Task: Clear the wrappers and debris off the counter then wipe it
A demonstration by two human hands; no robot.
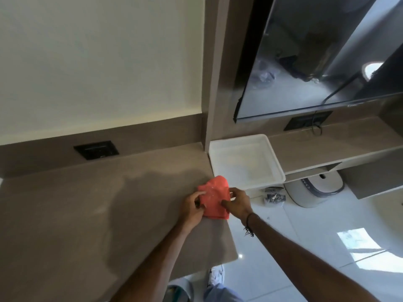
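A folded coral-red cloth (pixel 214 198) lies at the right edge of the brown counter (pixel 98 203). My left hand (pixel 193 209) grips the cloth's left side with curled fingers. On the cloth's right side, my right hand (pixel 237 201) pinches it between thumb and fingers. A crumpled clear wrapper (pixel 274 197) lies on the floor beyond the counter's edge. I see no wrappers on the counter surface.
A white plastic tray (pixel 245 159) sits just right of the counter end, on a lower shelf. A white bin (pixel 316 188) stands on the tiled floor under the shelf. A dark wall screen (pixel 316 55) hangs above. A black socket panel (pixel 96 149) is set in the backsplash.
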